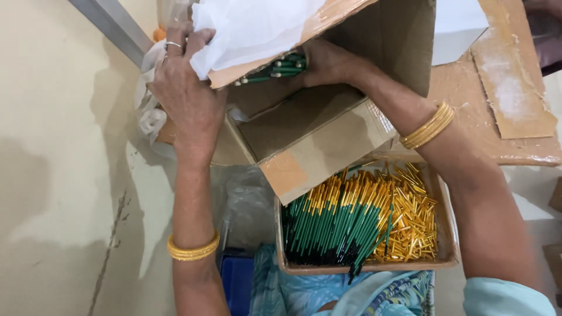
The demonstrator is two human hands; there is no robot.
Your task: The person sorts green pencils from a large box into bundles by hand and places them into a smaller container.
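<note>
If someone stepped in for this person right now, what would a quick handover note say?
Left hand: gripping the white paper liner at the edge of the big carton.
Right hand: inside the carton, closed on a bunch of green pens.
Tray on the lap: a heap of green pens with gold tops, plus loose gold caps to the right.
Done: many pens lie in the tray.
Left: the bunch in hand is not out of the carton; how many more remain inside is hidden.
</note>
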